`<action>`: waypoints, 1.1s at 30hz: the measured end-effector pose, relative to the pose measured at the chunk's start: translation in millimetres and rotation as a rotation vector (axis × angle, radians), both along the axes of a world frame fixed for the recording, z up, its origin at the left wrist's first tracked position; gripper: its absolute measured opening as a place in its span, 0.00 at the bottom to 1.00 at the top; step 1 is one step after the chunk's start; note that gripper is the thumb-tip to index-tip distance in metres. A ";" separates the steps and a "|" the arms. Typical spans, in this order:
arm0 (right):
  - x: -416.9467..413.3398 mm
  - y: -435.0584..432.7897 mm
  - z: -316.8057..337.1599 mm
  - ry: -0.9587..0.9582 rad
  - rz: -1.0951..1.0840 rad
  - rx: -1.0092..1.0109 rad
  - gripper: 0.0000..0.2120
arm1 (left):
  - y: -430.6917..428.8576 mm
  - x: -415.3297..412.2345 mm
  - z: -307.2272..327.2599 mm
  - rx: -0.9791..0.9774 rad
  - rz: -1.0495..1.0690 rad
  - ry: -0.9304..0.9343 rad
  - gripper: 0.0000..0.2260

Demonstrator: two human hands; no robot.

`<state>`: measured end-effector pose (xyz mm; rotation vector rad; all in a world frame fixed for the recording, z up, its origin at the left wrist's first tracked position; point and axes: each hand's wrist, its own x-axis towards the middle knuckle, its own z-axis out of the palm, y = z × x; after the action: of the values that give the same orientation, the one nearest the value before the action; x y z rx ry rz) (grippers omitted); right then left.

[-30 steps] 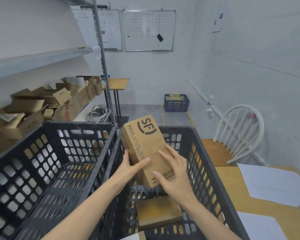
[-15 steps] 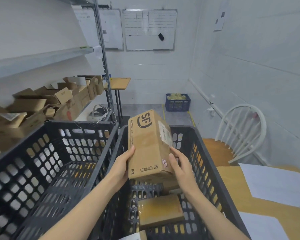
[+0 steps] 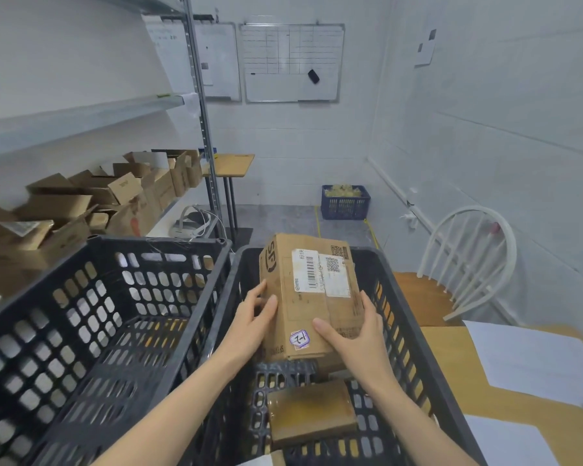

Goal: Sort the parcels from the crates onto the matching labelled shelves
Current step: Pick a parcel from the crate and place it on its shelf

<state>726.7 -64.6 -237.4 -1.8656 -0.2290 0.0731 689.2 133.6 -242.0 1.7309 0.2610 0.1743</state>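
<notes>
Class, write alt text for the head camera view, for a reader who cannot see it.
A left hand and right hand hold a brown cardboard parcel with a white barcode label over a black plastic crate containing a smaller brown parcel. A second black crate stands left of it, near open cardboard boxes on a metal shelf.

- Left crate stands open-topped, mesh floor showing — free entry from above.
- Right crate: the held parcel fills its middle, a brown packet lies on the floor nearer the person.
- Lower shelf — crowded with open cardboard boxes.
</notes>
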 end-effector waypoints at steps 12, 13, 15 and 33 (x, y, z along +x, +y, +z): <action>17.3 -12.5 -6.6 -0.114 0.104 -0.393 0.56 | 6.0 -4.6 -0.7 0.165 -0.262 0.240 0.52; 20.1 -16.5 -5.0 -0.174 0.112 -0.469 0.56 | 4.7 -5.2 0.4 0.189 -0.299 0.244 0.48; 26.4 -24.2 -5.0 -0.252 0.153 -0.552 0.57 | 2.5 -6.5 -0.5 0.267 -0.366 0.261 0.43; 34.8 -25.3 -15.2 -0.154 -0.056 -0.726 0.29 | -4.7 -8.5 -9.5 0.450 -0.179 0.362 0.47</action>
<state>761.5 -89.9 -252.6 -2.6042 -0.2794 -0.0336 680.7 128.8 -251.5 2.2202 0.3472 -0.2332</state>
